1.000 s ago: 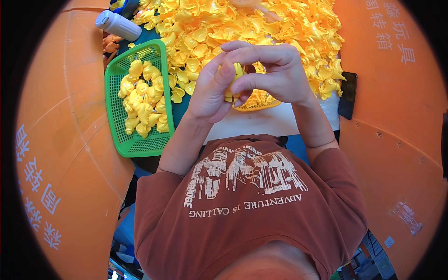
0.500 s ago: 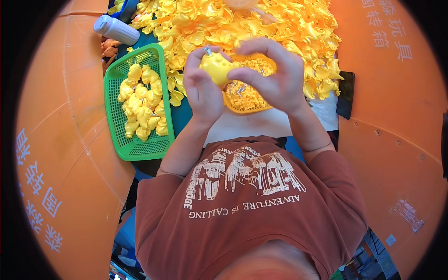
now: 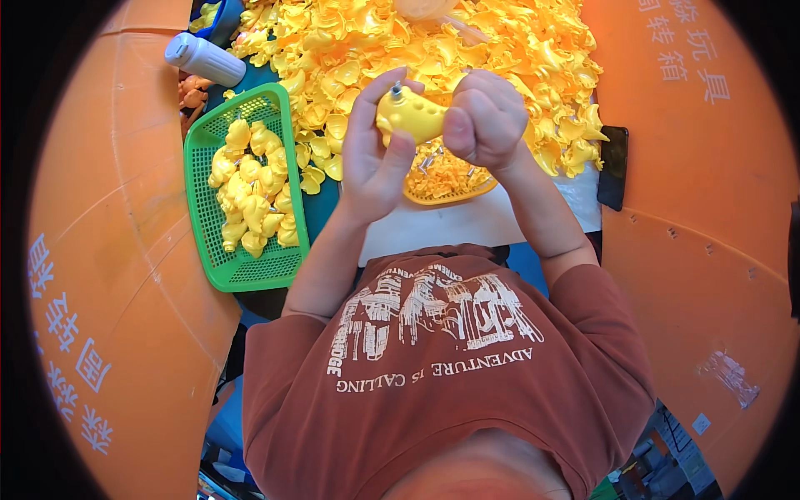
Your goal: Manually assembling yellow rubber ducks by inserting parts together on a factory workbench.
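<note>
Orange panels (image 3: 125, 217) wall in both sides of the frame, white worktop (image 3: 492, 221) in the middle. Left to right:

Upper left: pale bottle (image 3: 204, 58) with a lighter cap, lying tilted. Below it, green mesh basket (image 3: 254, 268) holding a heap of molded yellow parts (image 3: 250, 187).

Centre, above the shirt: left hand (image 3: 371, 171) grips the yellow piece (image 3: 412, 115), thumb at its lower left, fingers around the far side. Piece is up off the worktop. Long axis runs roughly left-right, dropping slightly to the right. Metal stub (image 3: 397, 87) sticks up out of its left end, near the left fingertips.

Right hand (image 3: 486, 121) sits just right of the piece, curled into a fist; the piece's right end runs into its thumb side. Can't tell if it clamps that end or only touches it. Left hand covers more of the body.

Under the hands, orange tray (image 3: 450, 200) with small yellow bits. Behind, top centre to upper right, big pile of thin yellow shells (image 3: 500, 58). Far right of it, flat black slab (image 3: 613, 167).
</note>
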Demonstrator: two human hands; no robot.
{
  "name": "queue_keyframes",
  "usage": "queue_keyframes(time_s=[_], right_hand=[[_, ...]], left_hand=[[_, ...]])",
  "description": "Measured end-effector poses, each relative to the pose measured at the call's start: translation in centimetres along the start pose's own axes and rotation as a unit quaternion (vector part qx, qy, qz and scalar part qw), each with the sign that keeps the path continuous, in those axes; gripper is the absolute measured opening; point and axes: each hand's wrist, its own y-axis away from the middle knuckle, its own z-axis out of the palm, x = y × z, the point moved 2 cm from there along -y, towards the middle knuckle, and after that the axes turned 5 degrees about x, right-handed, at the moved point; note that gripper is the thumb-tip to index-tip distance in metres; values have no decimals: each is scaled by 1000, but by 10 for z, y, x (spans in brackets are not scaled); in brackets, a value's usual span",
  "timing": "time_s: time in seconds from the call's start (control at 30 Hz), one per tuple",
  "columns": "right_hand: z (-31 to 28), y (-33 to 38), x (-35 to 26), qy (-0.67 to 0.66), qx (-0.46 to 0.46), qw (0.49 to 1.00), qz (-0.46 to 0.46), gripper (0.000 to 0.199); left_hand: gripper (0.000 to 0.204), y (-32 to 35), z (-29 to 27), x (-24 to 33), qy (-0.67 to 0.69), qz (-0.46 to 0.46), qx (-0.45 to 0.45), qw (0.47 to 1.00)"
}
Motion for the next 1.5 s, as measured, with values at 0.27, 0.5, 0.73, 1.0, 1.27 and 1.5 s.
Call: queue_keyframes(time_s=[0.27, 0.5, 0.73, 1.0, 1.27, 1.5], right_hand=[[8, 6, -9, -98, -82, 949, 288, 27], [23, 29, -3, -396, 66, 669, 626, 42], [43, 33, -18, -703, 120, 320, 624, 40], [63, 52, -25, -735, 45, 292, 611, 32], [73, 58, -19, -536, 51, 404, 739, 32], [50, 47, -30, -82, -33, 940, 330, 21]], left_hand=[[59, -3, -17, -8, 126, -166, 13, 978], [65, -2, 5, -2, -24, -46, -18, 998], [65, -7, -11, -22, -48, -119, -27, 991], [56, -7, -21, -38, 127, -123, -58, 982], [45, -1, -32, -49, 136, -172, 47, 975], [20, 14, -35, -48, 136, -233, 216, 938]])
